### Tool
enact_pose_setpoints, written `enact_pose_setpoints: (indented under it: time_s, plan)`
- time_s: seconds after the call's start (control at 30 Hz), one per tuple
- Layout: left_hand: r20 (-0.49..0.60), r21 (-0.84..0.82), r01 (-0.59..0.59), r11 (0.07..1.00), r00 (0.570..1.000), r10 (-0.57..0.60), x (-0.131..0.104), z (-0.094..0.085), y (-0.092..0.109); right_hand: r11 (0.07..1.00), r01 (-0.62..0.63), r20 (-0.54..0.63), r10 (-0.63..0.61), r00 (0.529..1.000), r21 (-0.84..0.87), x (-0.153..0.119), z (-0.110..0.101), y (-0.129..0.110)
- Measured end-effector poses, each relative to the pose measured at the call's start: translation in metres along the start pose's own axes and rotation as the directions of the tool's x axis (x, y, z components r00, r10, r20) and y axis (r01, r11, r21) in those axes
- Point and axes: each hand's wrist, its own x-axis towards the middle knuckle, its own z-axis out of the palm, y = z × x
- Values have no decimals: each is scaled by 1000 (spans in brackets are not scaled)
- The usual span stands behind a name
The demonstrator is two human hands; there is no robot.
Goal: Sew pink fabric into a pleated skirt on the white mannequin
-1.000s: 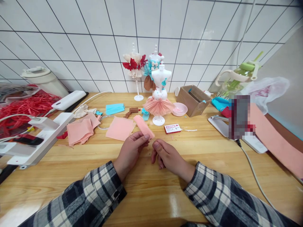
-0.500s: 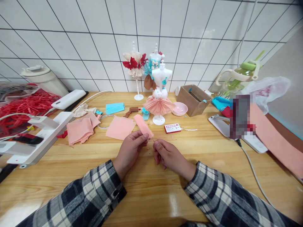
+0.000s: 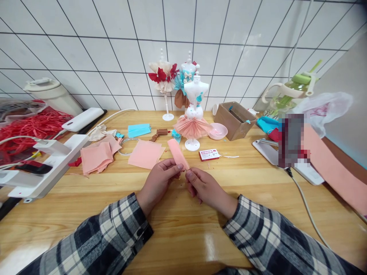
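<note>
Head view, both hands pinching folded pink strip (image 3: 177, 153) near end, long axis up-left.

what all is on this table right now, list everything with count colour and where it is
folded paper strip: 1, pink, pinched between both hands
flat paper sheet: 1, pink, just left of the strip
paper stack: 1, pink, left of the flat sheet
dress forms: 3, white, by the wall; front one wears a pink pleated skirt
bowl: 1, pink, right of the dress forms
cardboard box: 1, brown, right of the bowl
small packet: 1, red and white, front of the bowl
blue paper: 1, back centre-left
red strips: pile, far left
power strip: 1, white, left
left hand: 1, holding the strip
right hand: 1, at the strip's near end
</note>
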Motion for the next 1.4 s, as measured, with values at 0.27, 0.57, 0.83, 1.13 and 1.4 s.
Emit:
enact_pose_setpoints:
  time_s: [0.27, 0.57, 0.83, 1.13, 1.4]
  plan:
    - [28, -12, 18, 1000, 999, -17, 2, -3, -2, 997, -22, 39, 19, 999, 73, -1, -2, -8]
    - [57, -17, 21, 1000, 998, -20, 2, -5, -2, 991, -75, 102, 63, 993, 115, 0, -7, -6]
    - [61, -24, 27, 999, 998, -25, 2, -4, 1, 981, -90, 134, 67, 989, 173, 1, -9, -7]
    - [43, -48, 30, 998, 999, -28, 2, -4, -1, 981, -84, 126, 63, 990, 173, 0, -9, -7]
    - [-45, -173, 25, 985, 998, -33, 4, -3, 1, 988, -92, 106, 80, 991, 121, -1, -8, -9]
